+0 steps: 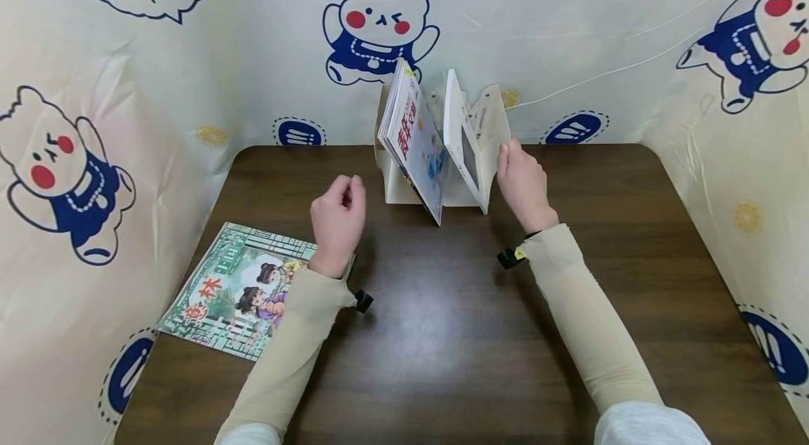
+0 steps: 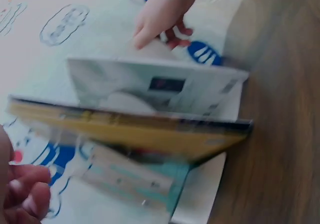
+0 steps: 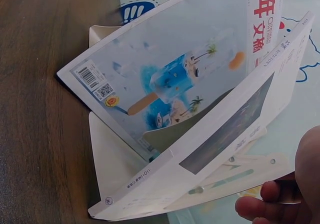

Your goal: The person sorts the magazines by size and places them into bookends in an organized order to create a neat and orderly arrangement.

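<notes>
A white bookstand stands at the table's back edge. Several magazines lean in its left part, the front cover picturing a popsicle. A white book tilts in its right part. My right hand pinches the outer edge of the stand's right end plate; its fingers show beside the plate. My left hand hovers left of the stand, loosely curled, nothing in it. A green illustrated magazine lies flat on the table, partly under the left forearm in view.
The dark wooden table has rounded back corners. A pale curtain with cartoon bears hangs behind it and at both sides. A small black wrist device sits on each sleeve.
</notes>
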Motion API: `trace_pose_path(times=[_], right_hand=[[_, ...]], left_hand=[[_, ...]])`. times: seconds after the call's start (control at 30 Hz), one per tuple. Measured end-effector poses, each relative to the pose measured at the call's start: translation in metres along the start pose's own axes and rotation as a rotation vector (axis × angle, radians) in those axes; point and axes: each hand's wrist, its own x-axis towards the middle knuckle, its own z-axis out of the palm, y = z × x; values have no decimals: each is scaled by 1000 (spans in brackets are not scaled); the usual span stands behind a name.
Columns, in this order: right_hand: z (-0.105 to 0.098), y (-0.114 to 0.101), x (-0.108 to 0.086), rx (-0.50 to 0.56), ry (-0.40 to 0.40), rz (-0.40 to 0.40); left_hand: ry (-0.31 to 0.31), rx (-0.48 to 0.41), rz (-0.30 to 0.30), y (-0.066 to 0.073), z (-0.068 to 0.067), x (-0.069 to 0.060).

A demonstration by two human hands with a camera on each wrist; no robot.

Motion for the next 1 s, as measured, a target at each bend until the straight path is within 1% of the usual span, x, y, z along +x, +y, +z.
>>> trace_pose_path(times=[0.1, 0.2, 0.27, 0.37, 0.43, 0.53, 0.67, 0.8, 1.0], right_hand=[[0, 0, 0, 0, -2, -1], [0, 0, 1, -2, -6, 4], [1, 0, 0, 0, -11, 7], [0, -1, 0, -1, -14, 10], [0, -1, 0, -1, -14, 9], [0, -2, 0, -1, -9, 3], [-1, -2, 0, -1, -11, -1], [-1, -1, -1, -10, -7, 2], [0, -1, -1, -8, -7, 4]], left_hand=[[-1, 75, -64, -11, -14, 6], [-37, 170, -155, -25, -30, 13], [-85, 234, -227, -35, -42, 17], [-160, 295, -316, -49, -59, 19], [-201, 329, -356, -58, -70, 17], [-253, 368, -394, -70, -86, 14], [-331, 443, -450, -87, -109, 8], [-368, 507, -523, -104, -128, 1], [-443, 578, -665, -127, -158, -14]])
